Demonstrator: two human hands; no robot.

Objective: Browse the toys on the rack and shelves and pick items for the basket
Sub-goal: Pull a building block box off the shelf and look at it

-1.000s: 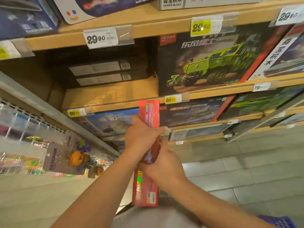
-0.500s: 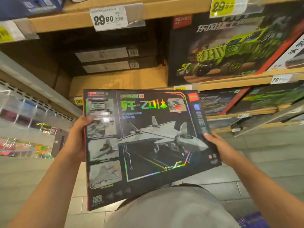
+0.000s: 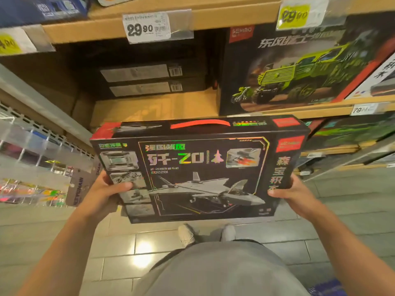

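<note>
Now you've turned the jet box [image 3: 198, 169] face-up and level below the truck box [image 3: 299, 67]; left hand [image 3: 102, 193] and right hand [image 3: 292, 194] fingers clamp its sides, ready for inspection.

At the centre of the frame a black jet-fighter box [image 3: 198, 169] is held face-up, the left hand [image 3: 104, 192] gripping its left edge and the right hand [image 3: 294, 194] its right edge. Behind it, at upper right, a green truck box [image 3: 299, 69] stands on a wooden shelf [image 3: 149, 107].
</note>
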